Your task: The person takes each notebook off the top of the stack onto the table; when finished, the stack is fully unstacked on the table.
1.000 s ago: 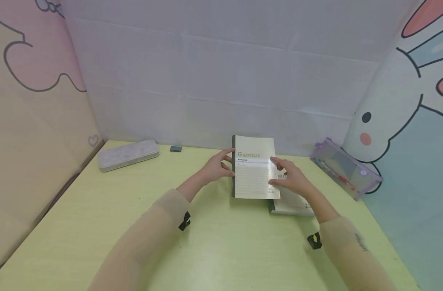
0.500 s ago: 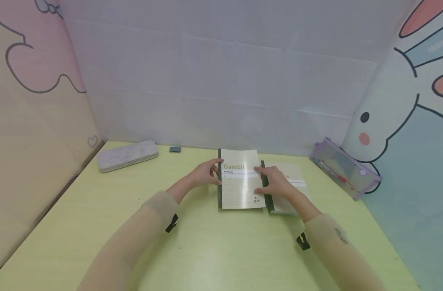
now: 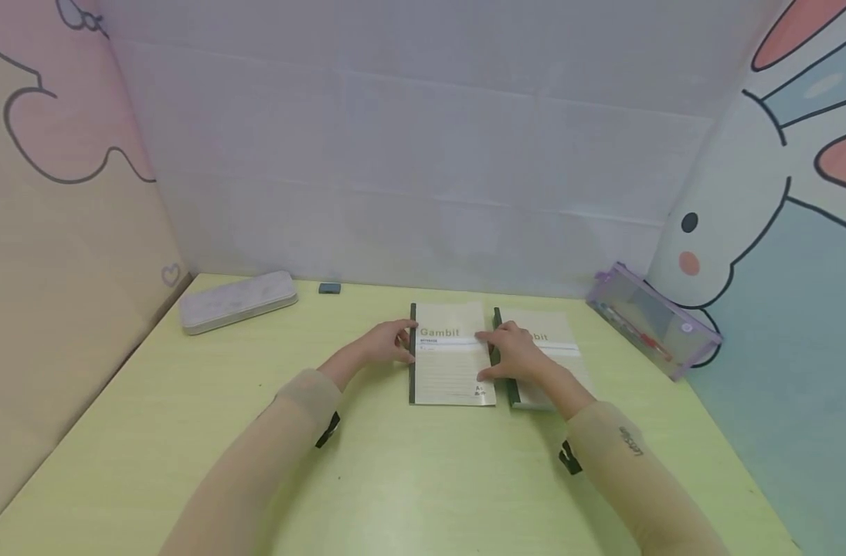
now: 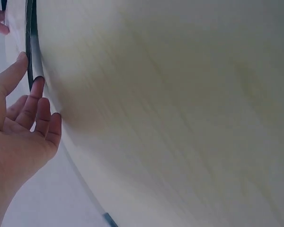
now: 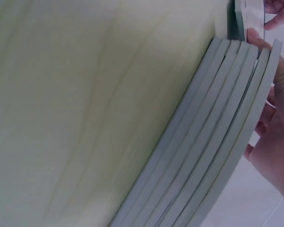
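A cream "Gambit" notebook (image 3: pixel 450 382) with a dark spine is low over the table in the head view, left of a second notebook pile. My left hand (image 3: pixel 388 342) holds its spine side, thumb and fingers at the edge. In the left wrist view that notebook's dark spine (image 4: pixel 29 28) runs between thumb and fingers. My right hand (image 3: pixel 516 355) grips the opposite edge with thumb and fingertips, its palm over the pile. The right wrist view shows the pile as several stacked notebooks (image 5: pixel 213 127) below the right hand (image 5: pixel 277 113), and the held notebook's end (image 5: pixel 251 16) beyond.
A pale pencil case (image 3: pixel 238 301) lies at the back left, with a small dark block (image 3: pixel 330 288) beside it. At the right edge stands a clear purple-trimmed pouch (image 3: pixel 655 324) with pens inside. A cloth wall (image 3: pixel 423 170) closes off the table's back.
Both hands have carried the notebook left and down towards the table, off from over the pile. The pile beneath is now uncovered, apart from the right hand and forearm over it.
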Available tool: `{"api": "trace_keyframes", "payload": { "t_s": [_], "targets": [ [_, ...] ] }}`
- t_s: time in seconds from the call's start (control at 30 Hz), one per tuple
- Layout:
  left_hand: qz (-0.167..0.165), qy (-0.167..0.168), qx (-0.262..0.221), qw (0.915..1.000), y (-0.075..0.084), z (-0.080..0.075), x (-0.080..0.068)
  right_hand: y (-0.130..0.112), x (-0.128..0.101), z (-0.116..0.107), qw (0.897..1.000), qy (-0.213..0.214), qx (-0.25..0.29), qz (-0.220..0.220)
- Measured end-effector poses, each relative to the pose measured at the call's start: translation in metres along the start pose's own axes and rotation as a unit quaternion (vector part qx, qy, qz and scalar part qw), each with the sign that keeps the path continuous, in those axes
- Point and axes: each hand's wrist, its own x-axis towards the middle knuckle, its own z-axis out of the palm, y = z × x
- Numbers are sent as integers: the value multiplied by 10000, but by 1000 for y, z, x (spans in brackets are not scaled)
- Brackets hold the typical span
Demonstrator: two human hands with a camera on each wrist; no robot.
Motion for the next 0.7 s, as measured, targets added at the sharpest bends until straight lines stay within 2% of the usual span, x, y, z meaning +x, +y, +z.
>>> {"api": "trace_keyframes", "payload": {
  "t_s": [0.1, 0.33, 0.5, 0.7],
  "targets": [
    [30, 11, 200, 9998, -3, 3, 2, -2, -1, 0, 9995, -125, -300, 42],
    [-42, 87, 740, 9972, 0, 7, 1, -2, -4, 3, 9986, -144, -500, 9],
    [-25, 192, 1058, 9942, 2, 5, 0, 0, -8, 0, 9993, 24, -340, -173],
    [240, 342, 1190, 9920, 9, -1, 3, 7, -16, -7, 9988, 303, 114, -370]
  ]
}}
